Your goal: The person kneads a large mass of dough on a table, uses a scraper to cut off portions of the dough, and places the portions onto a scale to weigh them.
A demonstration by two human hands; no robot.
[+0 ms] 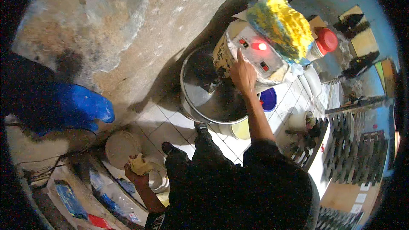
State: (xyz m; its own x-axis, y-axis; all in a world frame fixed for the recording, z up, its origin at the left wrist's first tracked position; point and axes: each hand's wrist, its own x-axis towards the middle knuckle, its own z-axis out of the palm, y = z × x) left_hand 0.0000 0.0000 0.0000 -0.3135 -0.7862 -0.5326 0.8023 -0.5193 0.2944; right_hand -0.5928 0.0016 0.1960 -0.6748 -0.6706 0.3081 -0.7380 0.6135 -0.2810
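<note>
My right hand [244,74] reaches over a metal control panel [254,59] with its index finger stretched toward a small switch [243,42]; I cannot tell whether it touches. A glowing red light [261,46] sits beside that switch. The panel tops a scuffed housing [221,55] over a round steel vessel [198,89]. A lumpy yellow-stained cloth or mass [289,21] lies behind the panel. Low at the left, my left hand [135,176] grips a crumpled beige wad [139,164].
A red-lidded container [327,40], blue bucket [268,99] and pale bucket [240,130] surround the machine on the tiled floor [157,117]. A blue object [91,102] is against the left wall. Cluttered boards [72,200] stand lower left; dark racks [358,153] line the right.
</note>
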